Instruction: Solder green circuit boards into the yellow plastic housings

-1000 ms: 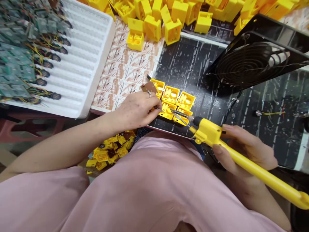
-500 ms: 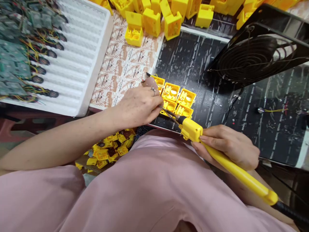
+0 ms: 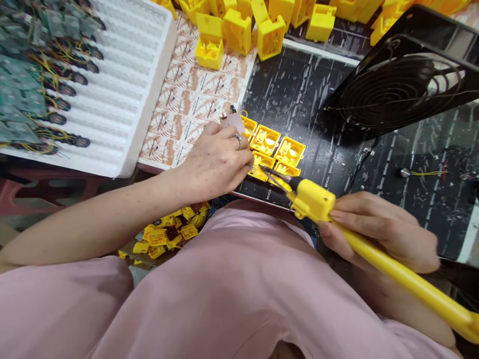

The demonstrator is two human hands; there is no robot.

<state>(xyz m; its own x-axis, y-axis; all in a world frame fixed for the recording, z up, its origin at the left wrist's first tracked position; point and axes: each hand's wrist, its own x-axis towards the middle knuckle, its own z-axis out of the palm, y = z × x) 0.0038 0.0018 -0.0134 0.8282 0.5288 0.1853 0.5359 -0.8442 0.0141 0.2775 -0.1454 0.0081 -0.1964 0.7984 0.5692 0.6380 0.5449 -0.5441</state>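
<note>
We see the right hand [image 3: 389, 232] clasped around a long yellow plastic soldering iron [image 3: 315, 200], thumb on the near side and fingers along the far side, the handle slanting toward the near right. Its dark, thin tip points left over the near row of small square yellow plastic cases [image 3: 266, 141], close by the left hand [image 3: 220, 159]; we cannot tell whether it touches. That left hand lies palm down, knuckles up, its forearm coming from the near left, a silver ring [image 3: 238, 141] showing; its fingers are bunched at the cases, but we cannot tell what they pinch. A thin, pale flat board [image 3: 235, 121] sticks out beyond the knuckles. Under the cases spreads a glossy black printed sheet [image 3: 310, 99], whose repeated small white capitals we read as starting BEN, the ending unclear. Left of it lies a white sheet with brown prints [image 3: 187, 94], its lettering too small for us. Farther left sits a ridged white foam tray [image 3: 125, 85]; at the far right, a black square fan [image 3: 385, 92].
</note>
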